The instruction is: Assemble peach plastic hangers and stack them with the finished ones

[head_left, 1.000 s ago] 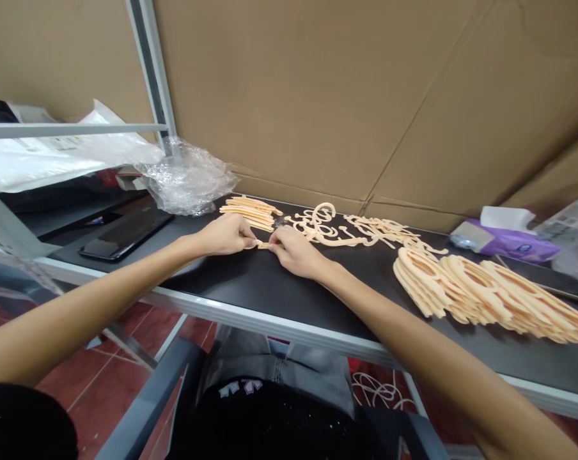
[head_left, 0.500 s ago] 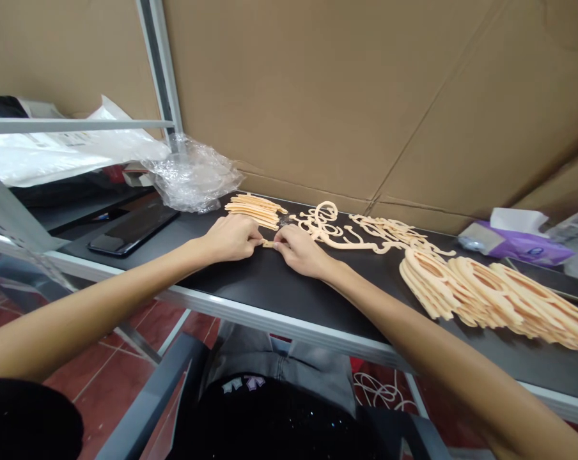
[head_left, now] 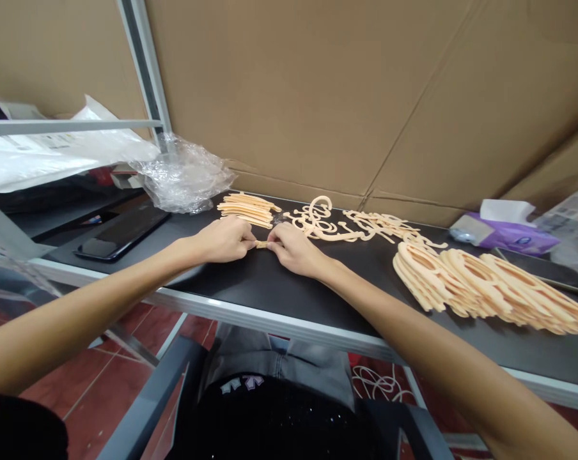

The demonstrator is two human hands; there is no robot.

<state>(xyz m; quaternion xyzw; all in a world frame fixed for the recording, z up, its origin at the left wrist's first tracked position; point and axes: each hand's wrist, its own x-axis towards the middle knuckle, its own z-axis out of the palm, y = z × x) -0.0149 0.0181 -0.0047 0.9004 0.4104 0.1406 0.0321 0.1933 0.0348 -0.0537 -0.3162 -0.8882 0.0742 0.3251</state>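
Between my two hands is a short, thin tan strip (head_left: 261,245), just above the dark table (head_left: 250,281). My left hand (head_left: 229,239) pinches its left end with thumb and forefinger. On the other end, the fingers of my right hand (head_left: 291,248) are closed. Most of the strip is hidden by the fingers, so its exact kind does not show. Right behind my left hand lies a stack of long, narrow tan strips (head_left: 248,209). Beyond my right hand are loose curly tan pieces (head_left: 320,220), some hooked or ring-shaped.
Flat tan pieces with oval openings (head_left: 471,281) are stacked at the right, near a purple tissue box (head_left: 514,233). More thin curved pieces (head_left: 389,223) lie along the cardboard wall (head_left: 293,96). At left are a black phone-like slab (head_left: 123,230) and crumpled clear plastic (head_left: 183,172).
The view has shifted slightly. Both hands still hold the strip between them, and my fingertips sit a little closer together.
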